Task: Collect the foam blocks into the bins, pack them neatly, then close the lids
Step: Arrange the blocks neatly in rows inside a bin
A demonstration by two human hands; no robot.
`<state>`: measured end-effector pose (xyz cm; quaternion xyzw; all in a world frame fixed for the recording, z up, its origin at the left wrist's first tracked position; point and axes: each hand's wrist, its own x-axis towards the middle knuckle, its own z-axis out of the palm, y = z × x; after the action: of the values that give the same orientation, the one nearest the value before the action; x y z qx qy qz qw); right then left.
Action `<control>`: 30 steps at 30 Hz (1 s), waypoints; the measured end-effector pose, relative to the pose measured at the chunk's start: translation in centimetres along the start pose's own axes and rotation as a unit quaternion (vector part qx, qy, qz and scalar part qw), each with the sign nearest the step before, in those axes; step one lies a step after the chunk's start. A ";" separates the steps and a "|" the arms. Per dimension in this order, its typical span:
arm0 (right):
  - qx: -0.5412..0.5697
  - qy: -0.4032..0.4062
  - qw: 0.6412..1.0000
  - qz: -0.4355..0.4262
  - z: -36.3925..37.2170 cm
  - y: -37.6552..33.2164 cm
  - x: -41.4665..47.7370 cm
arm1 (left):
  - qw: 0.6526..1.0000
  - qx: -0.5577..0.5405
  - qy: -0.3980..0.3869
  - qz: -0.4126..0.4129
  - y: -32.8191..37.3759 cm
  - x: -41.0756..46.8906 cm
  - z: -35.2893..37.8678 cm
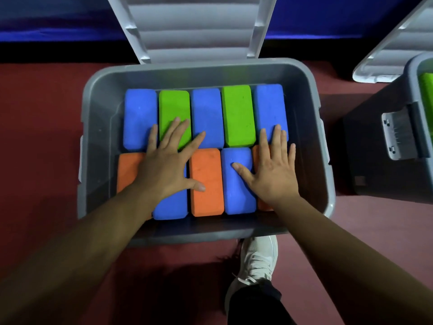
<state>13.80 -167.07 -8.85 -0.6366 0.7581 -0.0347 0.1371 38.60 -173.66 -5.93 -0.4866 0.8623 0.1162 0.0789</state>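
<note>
A grey bin (98, 127) stands on the floor with its lid (194, 29) tipped up behind it. Inside lie two rows of foam blocks: blue (138, 113), green (173, 106), blue (206, 113), green (237, 113) and blue (269, 106) at the back; orange (127, 170), blue (171, 207), orange (206, 174), blue (236, 191) and a mostly hidden orange one (256, 156) in front. My left hand (168, 165) presses flat with spread fingers on the left blocks. My right hand (271, 170) lies flat on the right blocks.
A second grey bin (379, 165) with a latch stands at the right edge, a green block (427, 90) inside it and its lid (398, 52) open behind. The floor is red carpet. My white shoe (255, 261) stands just before the first bin.
</note>
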 end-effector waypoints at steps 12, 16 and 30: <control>0.024 -0.016 0.999 -0.043 -2.1 2.1 0.8 | 0.990 0.003 -0.123 0.064 4.2 4.2 -2.1; 0.047 -0.050 0.996 -0.049 -2.0 3.2 0.6 | 0.990 0.006 -0.141 0.020 5.5 4.6 -2.2; -0.057 -0.049 0.995 -0.064 -1.5 0.4 2.4 | 0.997 -0.007 -0.009 -0.075 0.8 0.7 0.6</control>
<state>12.66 -169.54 -7.93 -0.6916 0.7088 0.0308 0.1355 37.57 -173.72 -6.60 -0.5495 0.8217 0.1205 0.0912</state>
